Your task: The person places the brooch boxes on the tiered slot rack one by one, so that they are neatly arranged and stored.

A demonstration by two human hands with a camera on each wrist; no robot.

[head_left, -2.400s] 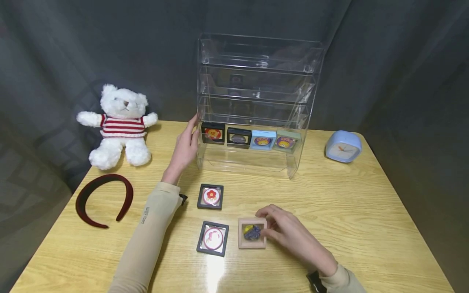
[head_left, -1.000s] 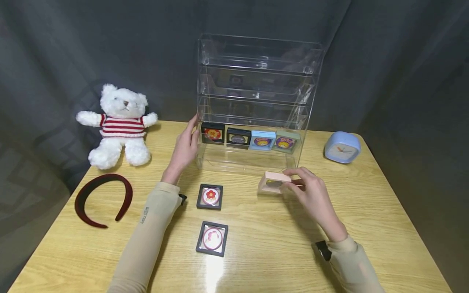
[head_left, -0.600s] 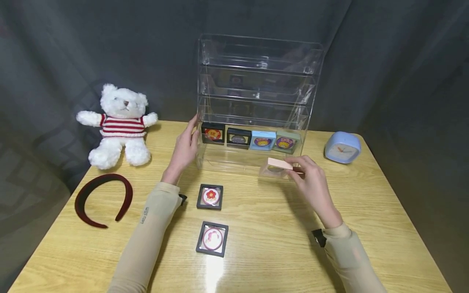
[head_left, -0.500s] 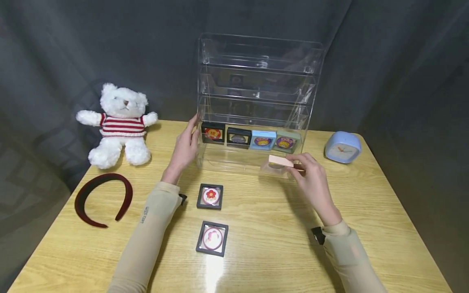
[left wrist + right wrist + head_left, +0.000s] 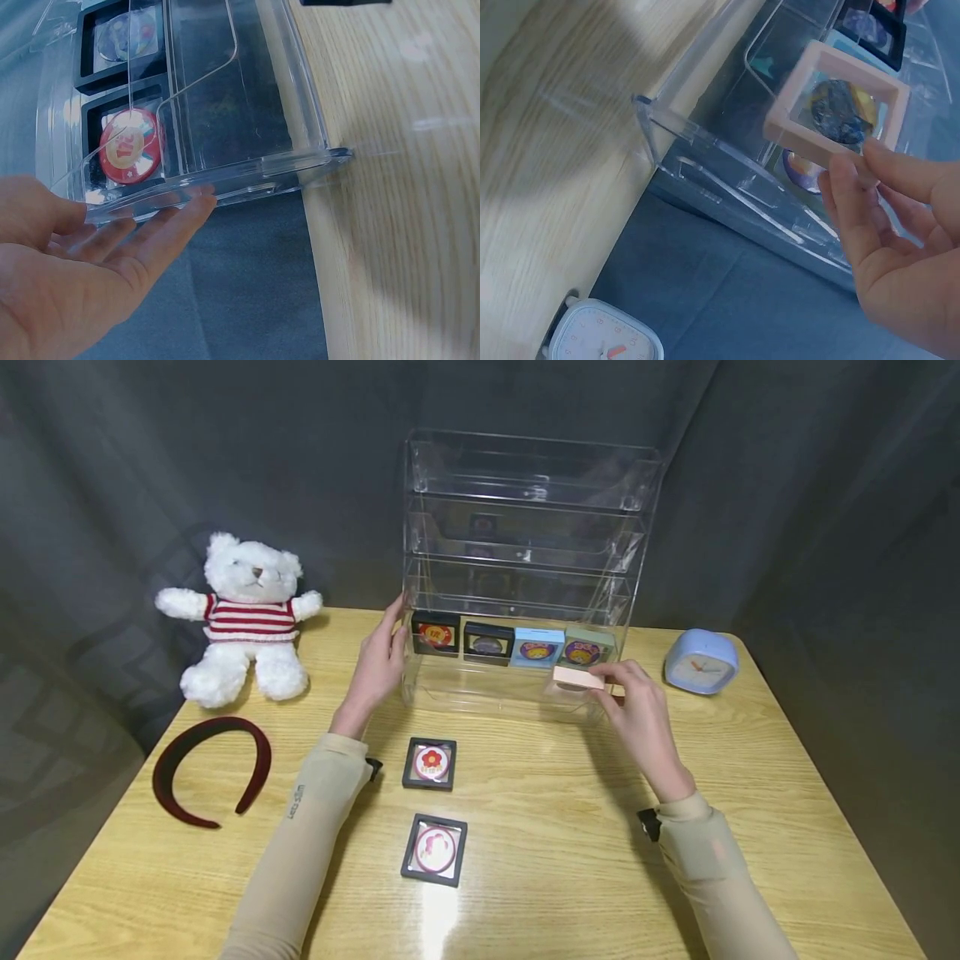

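Observation:
My right hand (image 5: 643, 727) pinches a pink square display frame (image 5: 578, 678) by its right edge, thumb on one side and fingers on the other. In the right wrist view, the pink frame (image 5: 789, 124) shows a dark blue and yellow item behind its clear window. It overlaps the lowest tier of a clear acrylic display rack (image 5: 525, 560). My left hand (image 5: 375, 670) touches the rack's left side panel, straight fingers along it in the left wrist view. On the lower tier stand two black frames (image 5: 437, 633), a light blue frame (image 5: 537, 647) and a green frame (image 5: 588, 647).
Two black frames with round flower badges (image 5: 430, 762) (image 5: 434, 849) lie flat on the wooden table (image 5: 555, 868). To the left are a white teddy bear (image 5: 251, 618) and a dark red headband (image 5: 172, 764). A blue alarm clock (image 5: 701, 662) stands to the right.
The right hand has lifted the pink frame from the table, tipped it upright and carried it away from the body to the rack's lower front. The left hand stays at the rack's side.

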